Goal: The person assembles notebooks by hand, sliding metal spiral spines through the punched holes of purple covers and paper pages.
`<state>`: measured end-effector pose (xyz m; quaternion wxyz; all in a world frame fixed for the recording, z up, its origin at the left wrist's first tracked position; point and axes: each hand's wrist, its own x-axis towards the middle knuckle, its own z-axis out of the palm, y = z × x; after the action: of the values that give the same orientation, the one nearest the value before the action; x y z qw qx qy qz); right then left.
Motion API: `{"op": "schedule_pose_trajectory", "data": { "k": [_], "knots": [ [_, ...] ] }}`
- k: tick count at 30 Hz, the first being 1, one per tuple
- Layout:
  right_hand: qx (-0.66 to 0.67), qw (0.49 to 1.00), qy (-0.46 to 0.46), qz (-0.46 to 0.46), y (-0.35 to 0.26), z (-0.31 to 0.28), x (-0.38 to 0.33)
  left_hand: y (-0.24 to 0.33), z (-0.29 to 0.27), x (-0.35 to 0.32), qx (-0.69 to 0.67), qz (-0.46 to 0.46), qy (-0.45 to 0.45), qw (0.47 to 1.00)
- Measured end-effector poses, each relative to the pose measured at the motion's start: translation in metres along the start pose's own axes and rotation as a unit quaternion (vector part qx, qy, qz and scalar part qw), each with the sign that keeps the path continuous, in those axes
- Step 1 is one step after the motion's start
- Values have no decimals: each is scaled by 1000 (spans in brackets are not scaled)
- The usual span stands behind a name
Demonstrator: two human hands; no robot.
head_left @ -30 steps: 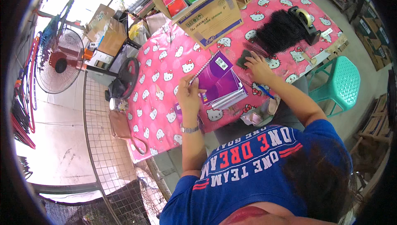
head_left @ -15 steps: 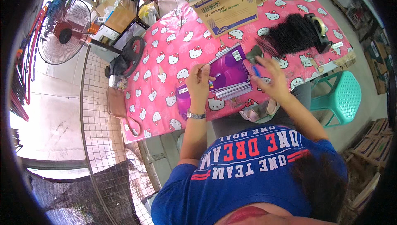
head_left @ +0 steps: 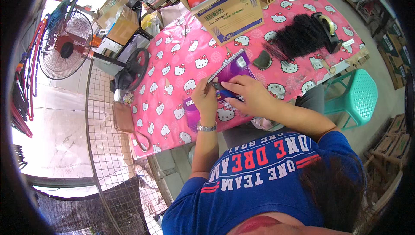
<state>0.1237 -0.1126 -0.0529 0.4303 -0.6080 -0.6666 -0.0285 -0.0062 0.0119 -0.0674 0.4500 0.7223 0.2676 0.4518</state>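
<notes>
A purple spiral notebook (head_left: pixel 237 67), bound with a white coil (head_left: pixel 225 65), is tilted up over the table's near side. My left hand (head_left: pixel 205 98) grips it at the coil's lower end. My right hand (head_left: pixel 247 92) is closed on a blue-handled hand tool that looks like small pliers or cutters (head_left: pixel 219 88). Its dark tip meets the lower end of the coil, beside my left fingers; the fingers hide most of the tool. Another purple notebook (head_left: pixel 190 107) lies flat, partly under my left wrist.
A cardboard box (head_left: pixel 231 19) with colourful booklets stands at the back. Black coils (head_left: pixel 304 37) lie beside a tape dispenser (head_left: pixel 332 31) on the right. A dark green half-round object (head_left: pixel 262 60) rests near the notebook. A green stool (head_left: pixel 356 94) and a fan (head_left: pixel 67 47) flank the table.
My right hand has moved left with the blue-handled tool, from beside the notebook to the coil's lower end. The notebook is tilted more steeply. The head view has shifted slightly.
</notes>
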Motion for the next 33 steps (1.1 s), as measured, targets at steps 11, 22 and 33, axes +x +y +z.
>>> {"op": "schedule_pose_trajectory", "data": {
  "k": [11, 22, 33],
  "knots": [
    [85, 964, 75, 239, 100, -41, -64, 85, -100, 24, 302, 218, 16, 928],
    [-8, 951, -91, 296, 162, 64, -65, -99, -113, 20, 513, -135, -205, 823],
    [-94, 936, -207, 270, 157, 75, -62, -6, 22, 51, 281, 65, -313, 905]
  ]
}}
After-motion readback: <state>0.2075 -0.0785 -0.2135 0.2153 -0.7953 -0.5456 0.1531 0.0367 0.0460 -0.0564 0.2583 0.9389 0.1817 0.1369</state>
